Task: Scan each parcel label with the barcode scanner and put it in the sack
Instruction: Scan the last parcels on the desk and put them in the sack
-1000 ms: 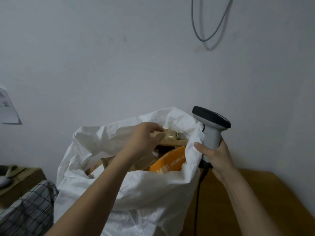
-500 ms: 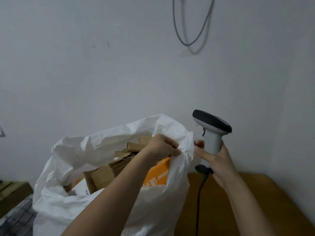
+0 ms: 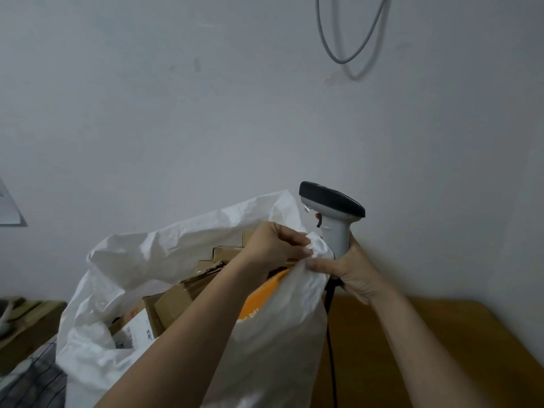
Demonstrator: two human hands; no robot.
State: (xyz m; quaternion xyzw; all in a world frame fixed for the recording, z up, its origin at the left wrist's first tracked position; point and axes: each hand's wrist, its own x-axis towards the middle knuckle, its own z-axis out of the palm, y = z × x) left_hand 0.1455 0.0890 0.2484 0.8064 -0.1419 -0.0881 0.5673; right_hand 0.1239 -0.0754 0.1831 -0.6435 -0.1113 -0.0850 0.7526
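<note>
Sack (image 3: 164, 257): white woven plastic, crinkled, mouth open, standing left of centre against the wall. You see it already well filled.

Brown cardboard boxes (image 3: 182, 295): several, stacked inside the sack up to its rim; one shows a white printed label (image 3: 138, 331).

Orange parcel (image 3: 259, 298): inside, pressed against the sack's right wall, partly hidden by your forearm.

Your left hand (image 3: 273, 245): fingers curled, pinching the sack's rim at its right edge.

Your right hand (image 3: 347, 269): wrapped round the grip of the barcode scanner (image 3: 332, 213), fingertips also touching the bunched rim. Scanner is grey-white, dark-headed, upright, its black cable hanging down.

Status, judged: much of the loading looks done; no unscanned parcel shows outside the sack.
</note>
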